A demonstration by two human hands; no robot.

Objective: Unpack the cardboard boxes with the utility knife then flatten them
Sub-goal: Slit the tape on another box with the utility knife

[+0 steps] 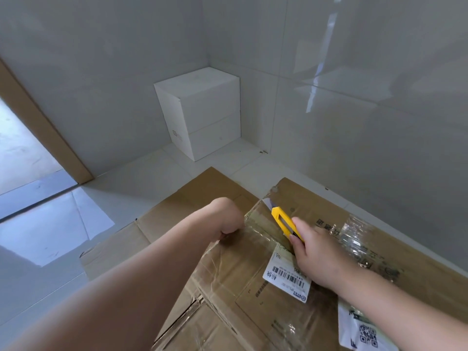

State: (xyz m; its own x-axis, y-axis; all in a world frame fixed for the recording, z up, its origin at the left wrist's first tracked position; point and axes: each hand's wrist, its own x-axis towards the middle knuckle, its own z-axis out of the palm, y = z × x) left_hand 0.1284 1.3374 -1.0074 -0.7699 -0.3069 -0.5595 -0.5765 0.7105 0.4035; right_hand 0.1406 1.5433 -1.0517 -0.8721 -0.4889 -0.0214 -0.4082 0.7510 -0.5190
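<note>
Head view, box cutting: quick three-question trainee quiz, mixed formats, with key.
1. True or false: the right hand grips the yellow utility knife.
2. The knife's blade tip is at: A) the white box in the corner, B) the taped seam of the cardboard box, C) the barcode label.
3. Fill in: the left hand holds the box at its far ____ edge.

Key: 1 true; 2 B; 3 left.

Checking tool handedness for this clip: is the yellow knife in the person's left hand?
No, the right hand grips the yellow knife on the taped box, while the left hand holds the box's edge.
</note>
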